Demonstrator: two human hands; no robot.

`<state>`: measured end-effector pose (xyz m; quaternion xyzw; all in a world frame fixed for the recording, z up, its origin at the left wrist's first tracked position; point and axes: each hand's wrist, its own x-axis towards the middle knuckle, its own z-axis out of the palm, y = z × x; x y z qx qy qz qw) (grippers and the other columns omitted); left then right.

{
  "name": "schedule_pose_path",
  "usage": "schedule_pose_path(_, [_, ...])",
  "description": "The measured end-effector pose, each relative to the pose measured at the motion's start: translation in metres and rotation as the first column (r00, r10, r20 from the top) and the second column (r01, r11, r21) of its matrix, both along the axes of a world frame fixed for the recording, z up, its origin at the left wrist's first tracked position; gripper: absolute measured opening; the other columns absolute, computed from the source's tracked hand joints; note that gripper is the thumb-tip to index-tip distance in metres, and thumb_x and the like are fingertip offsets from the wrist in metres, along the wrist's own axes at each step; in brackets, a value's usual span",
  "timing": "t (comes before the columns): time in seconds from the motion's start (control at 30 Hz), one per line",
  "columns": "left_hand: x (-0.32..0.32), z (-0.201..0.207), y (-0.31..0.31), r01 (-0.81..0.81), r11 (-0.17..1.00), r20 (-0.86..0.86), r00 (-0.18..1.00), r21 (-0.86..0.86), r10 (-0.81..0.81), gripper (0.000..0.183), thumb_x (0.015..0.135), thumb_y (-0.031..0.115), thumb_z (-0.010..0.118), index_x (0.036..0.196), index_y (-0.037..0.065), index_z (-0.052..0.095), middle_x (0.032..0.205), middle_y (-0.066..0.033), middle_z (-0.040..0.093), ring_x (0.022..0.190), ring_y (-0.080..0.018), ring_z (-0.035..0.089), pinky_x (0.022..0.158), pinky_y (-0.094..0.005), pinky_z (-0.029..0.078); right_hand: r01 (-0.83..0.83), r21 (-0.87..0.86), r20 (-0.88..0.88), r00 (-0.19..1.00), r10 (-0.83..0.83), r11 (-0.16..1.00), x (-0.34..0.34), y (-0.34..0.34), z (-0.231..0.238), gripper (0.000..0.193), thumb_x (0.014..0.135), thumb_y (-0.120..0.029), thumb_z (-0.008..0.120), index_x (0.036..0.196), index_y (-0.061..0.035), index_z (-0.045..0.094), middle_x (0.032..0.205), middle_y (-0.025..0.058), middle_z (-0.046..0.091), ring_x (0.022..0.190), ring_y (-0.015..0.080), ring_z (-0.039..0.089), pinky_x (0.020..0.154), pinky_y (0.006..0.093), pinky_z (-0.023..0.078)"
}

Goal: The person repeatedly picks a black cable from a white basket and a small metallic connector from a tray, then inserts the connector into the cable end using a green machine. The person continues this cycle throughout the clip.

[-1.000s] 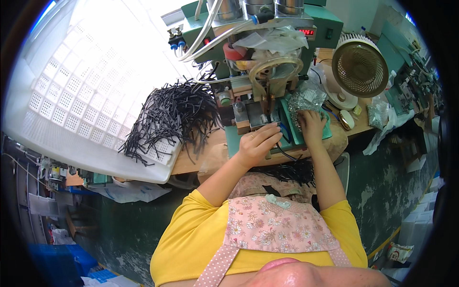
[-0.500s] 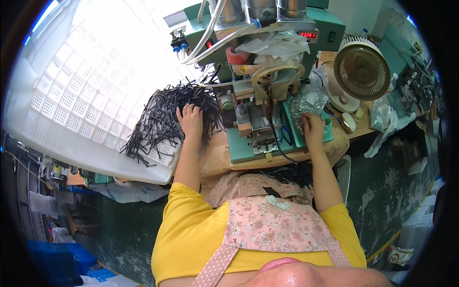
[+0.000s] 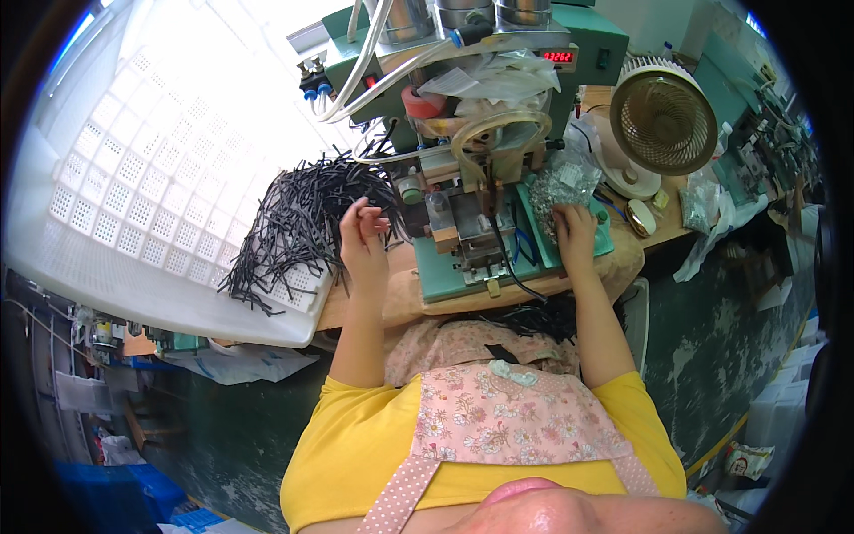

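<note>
My left hand [image 3: 363,238] is raised at the right side of a heap of thin black strips [image 3: 307,209], its fingers curled in. Whether a strip is between them cannot be made out against the dark heap. On the right, my right hand [image 3: 576,233] reaches down to an open clear bag of small metal pieces [image 3: 547,198], fingertips bent together among the pieces; anything pinched there is too small to see. Between my hands stands a green bench press [image 3: 445,283] with a metal fixture block [image 3: 473,233] under its head.
A white perforated plastic crate [image 3: 116,200] leans at the left under the strips. Pliers [image 3: 523,238] with blue handles lie on the press base. Further right are a round fan [image 3: 663,120], an oval metal-rimmed thing [image 3: 640,217] and another bag of small parts [image 3: 696,210]. More black strips [image 3: 534,322] lie at my lap.
My left hand has lifted off the strips and moved slightly right, its fingers curling. My right hand stays at the bag of metal pieces. The whole view has shifted a little.
</note>
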<state>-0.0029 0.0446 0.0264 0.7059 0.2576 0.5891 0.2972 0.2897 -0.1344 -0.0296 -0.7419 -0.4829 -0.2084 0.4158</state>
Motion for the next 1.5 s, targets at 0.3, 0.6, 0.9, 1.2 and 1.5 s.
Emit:
schedule_pose_path(0.3, [0.012, 0.003, -0.034, 0.192, 0.980, 0.033, 0.980, 0.051, -0.194, 0.027, 0.103, 0.012, 0.041, 0.124, -0.002, 0.050, 0.101, -0.0129, 0.065, 0.081, -0.0145, 0.064, 0.071, -0.0249, 0.052, -0.165, 0.114, -0.435, 0.878, 0.198, 0.980, -0.035, 0.007, 0.050, 0.013, 0.081, -0.007, 0.069, 0.093, -0.0055, 0.063, 0.086, 0.0077, 0.063, 0.084, 0.0233, 0.061, 0.078, 0.0334, 0.044])
schedule_pose_path(0.6, [0.024, 0.056, -0.057, 0.251, 0.960, 0.026, 0.966, 0.124, -0.256, 0.024, 0.100, 0.016, 0.050, 0.112, -0.002, 0.060, 0.097, -0.0119, 0.068, 0.081, -0.0175, 0.067, 0.074, -0.0278, 0.054, -0.396, 0.234, -0.613, 0.649, 0.451, 0.888, -0.078, 0.019, 0.103, 0.014, 0.086, -0.006, 0.066, 0.098, -0.0018, 0.062, 0.091, 0.0042, 0.064, 0.088, 0.0140, 0.060, 0.080, 0.0278, 0.046])
schedule_pose_path(0.9, [0.034, 0.092, -0.052, 0.349, 0.918, 0.143, 0.935, -0.186, -0.326, 0.025, 0.101, 0.019, 0.050, 0.110, -0.002, 0.061, 0.094, -0.0076, 0.069, 0.066, -0.0060, 0.057, 0.062, -0.0204, 0.048, -0.420, 0.363, -0.745, 0.406, 0.530, 0.832, -0.072, 0.022, 0.095, 0.016, 0.085, -0.006, 0.067, 0.100, -0.0032, 0.063, 0.093, 0.0037, 0.063, 0.091, 0.0142, 0.060, 0.082, 0.0267, 0.046])
schedule_pose_path(1.2, [0.036, 0.080, -0.049, 0.357, 0.914, 0.160, 0.930, -0.190, -0.330, 0.024, 0.100, 0.018, 0.051, 0.110, -0.001, 0.061, 0.098, -0.0079, 0.068, 0.072, -0.0084, 0.060, 0.065, -0.0216, 0.049, -0.316, 0.323, -0.684, 0.574, 0.450, 0.892, -0.096, 0.040, 0.080, 0.021, 0.079, -0.012, 0.074, 0.090, -0.0042, 0.057, 0.088, 0.0067, 0.063, 0.085, 0.0222, 0.060, 0.077, 0.0332, 0.046])
schedule_pose_path(1.5, [0.065, 0.035, -0.084, 0.377, 0.708, -0.247, 0.926, 0.597, -0.284, 0.027, 0.071, 0.005, 0.072, 0.098, 0.004, 0.068, 0.098, -0.0097, 0.067, 0.092, -0.0230, 0.068, 0.071, -0.0298, 0.056, -0.220, 0.030, -0.195, 0.955, 0.222, 0.975, -0.062, 0.021, 0.091, 0.031, 0.074, -0.014, 0.078, 0.093, -0.0059, 0.055, 0.092, 0.0073, 0.059, 0.095, 0.0245, 0.055, 0.085, 0.0356, 0.044])
